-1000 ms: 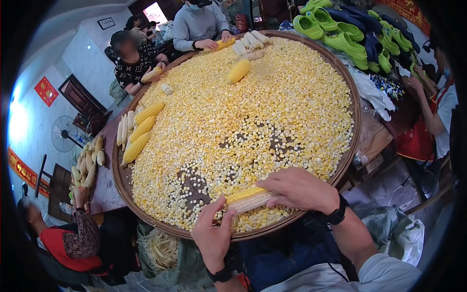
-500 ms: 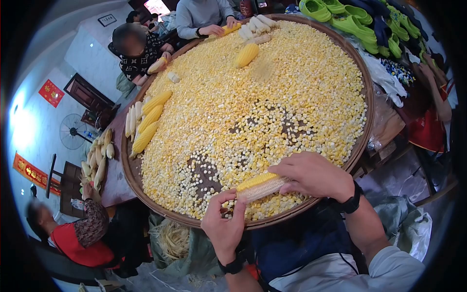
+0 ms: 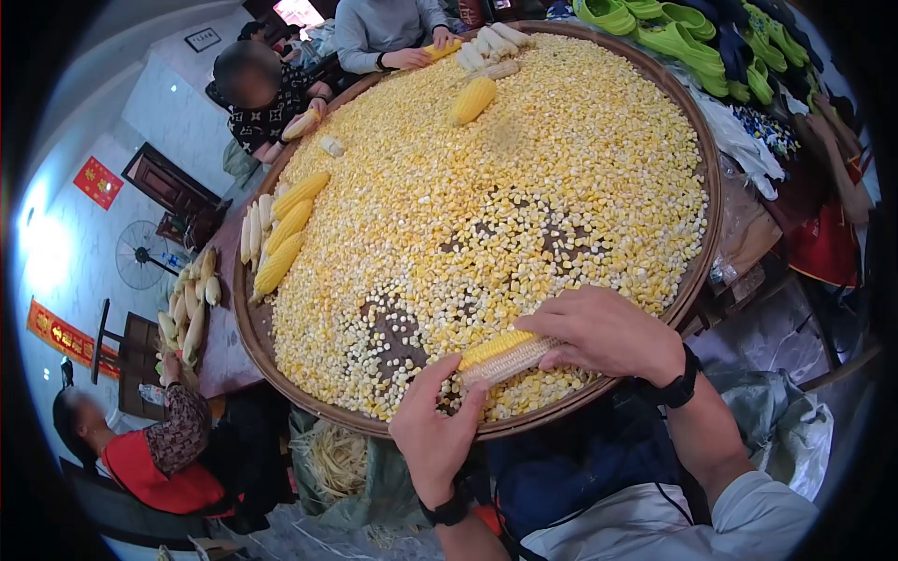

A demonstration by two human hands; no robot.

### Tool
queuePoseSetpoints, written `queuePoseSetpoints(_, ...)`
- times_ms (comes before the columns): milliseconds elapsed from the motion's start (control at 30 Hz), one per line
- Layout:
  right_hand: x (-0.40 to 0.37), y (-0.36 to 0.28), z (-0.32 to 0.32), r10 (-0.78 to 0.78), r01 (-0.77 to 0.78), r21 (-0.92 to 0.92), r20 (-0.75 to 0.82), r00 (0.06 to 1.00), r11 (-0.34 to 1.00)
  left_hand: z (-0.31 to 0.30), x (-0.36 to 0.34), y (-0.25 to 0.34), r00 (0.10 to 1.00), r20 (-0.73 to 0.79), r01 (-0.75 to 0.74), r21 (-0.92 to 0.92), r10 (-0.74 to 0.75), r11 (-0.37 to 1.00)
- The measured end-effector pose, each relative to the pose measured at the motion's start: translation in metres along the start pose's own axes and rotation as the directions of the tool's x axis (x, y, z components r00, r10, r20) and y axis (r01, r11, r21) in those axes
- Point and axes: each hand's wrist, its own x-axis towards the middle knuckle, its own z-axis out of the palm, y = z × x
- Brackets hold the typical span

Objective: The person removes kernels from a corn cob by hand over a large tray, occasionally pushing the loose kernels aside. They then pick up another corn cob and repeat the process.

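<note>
Between my two hands lies a corn cob, held nearly level over the near edge of a large round tray. Yellow kernels still cover its upper side, while the side towards me is bare. My left hand grips the left end between thumb and fingers. Around the right end my right hand is closed, its fingers over the top and its thumb on the near side. Loose corn kernels cover much of the tray, with dark patches of tray bottom showing through near my hands.
Full yellow cobs lie beside stripped cobs at the tray's left. Another yellow cob rests farther back. Two people at the far side handle cobs. A person in red sits lower left. Green clogs are piled at upper right.
My left hand has shifted slightly, with its fingers lying more along the cob's end. My right hand and the cob are almost unmoved. The view has tilted slightly.
</note>
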Motion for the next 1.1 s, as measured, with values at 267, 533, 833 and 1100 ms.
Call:
queuePoseSetpoints(267, 0.001, 0.001, 0.001, 0.008, -0.008, 0.002, 0.022, 1.0, 1.0, 0.005, -0.002, 0.003, 0.982, -0.016, 0.188, -0.079, -0.19, 0.979)
queuePoseSetpoints(533, 0.001, -0.001, 0.0, 0.018, -0.017, -0.028, 0.012, 1.0, 0.999, -0.002, 0.001, 0.007, 0.98, 0.068, 0.191, -0.046, -0.188, 0.981)
queuePoseSetpoints(833, 0.001, 0.002, 0.002, -0.01, 0.007, -0.105, -0.029, 1.0, 0.994, -0.004, 0.006, 0.003, 0.975, 0.171, 0.149, -0.02, -0.143, 0.989)
queuePoseSetpoints(1100, 0.003, 0.0, 0.0, -0.017, 0.015, -0.133, -0.014, 1.0, 0.991, -0.005, 0.006, 0.009, 0.989, 0.134, 0.057, 0.065, -0.066, 0.996)
